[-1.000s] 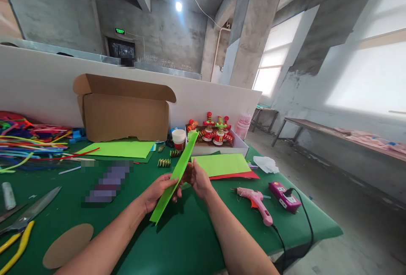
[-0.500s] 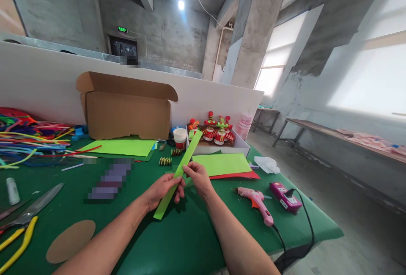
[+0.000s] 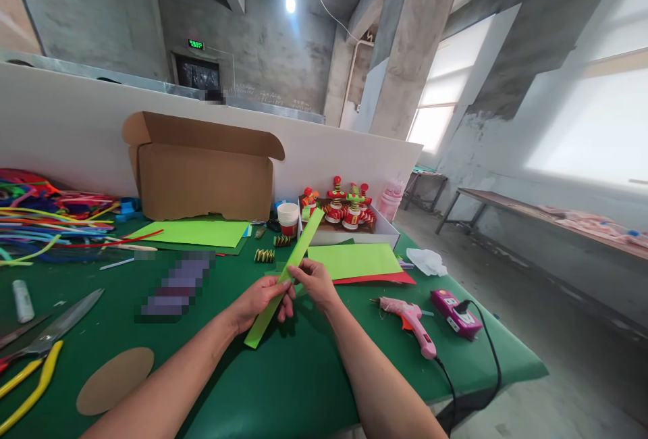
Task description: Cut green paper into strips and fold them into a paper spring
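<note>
A long, narrow, lime-green paper strip (image 3: 300, 250) is held aslant above the green-covered table surface (image 3: 283, 385), well in from its right edge, one end pointing toward the far edge. The left hand (image 3: 262, 297) is nearly closed on it, thumb on top and fingers behind; the right hand (image 3: 316, 283) pinches the strip's side between thumb and fingertips. Beyond the right hand, a rectangular lime-green paper sheet (image 3: 354, 260) lies over red paper (image 3: 397, 278). Near the surface's right edge lie a pink plastic glue gun (image 3: 412, 317) and a magenta socket block (image 3: 455, 315).
</note>
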Motion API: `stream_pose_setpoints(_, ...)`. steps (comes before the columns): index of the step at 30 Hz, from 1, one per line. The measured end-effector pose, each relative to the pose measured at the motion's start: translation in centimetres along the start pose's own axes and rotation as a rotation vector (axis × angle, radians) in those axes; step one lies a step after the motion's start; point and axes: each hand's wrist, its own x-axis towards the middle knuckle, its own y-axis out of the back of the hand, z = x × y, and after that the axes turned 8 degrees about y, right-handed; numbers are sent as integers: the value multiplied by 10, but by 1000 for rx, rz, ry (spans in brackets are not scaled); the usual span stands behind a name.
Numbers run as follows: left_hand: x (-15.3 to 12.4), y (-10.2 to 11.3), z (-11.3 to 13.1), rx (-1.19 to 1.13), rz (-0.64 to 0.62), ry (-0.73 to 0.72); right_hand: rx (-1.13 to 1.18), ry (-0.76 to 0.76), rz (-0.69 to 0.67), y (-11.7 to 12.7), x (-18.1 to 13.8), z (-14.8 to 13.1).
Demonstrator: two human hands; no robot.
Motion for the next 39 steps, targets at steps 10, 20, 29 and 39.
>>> stream_pose_setpoints(10,1,3,3,-39,43,-31,111,-43,151,5,2,-6)
stream_pose_setpoints(20,-1,1,5,-46,38,-19,195,-94,177,5,4,1)
stream_pose_setpoints(29,-4,-2,5,-52,-5,-18,264,-176,-12,-2,-1,-3)
stream_pose_setpoints(39,-4,-1,5,-61,-16,-19,301,-212,129,-3,-1,-6)
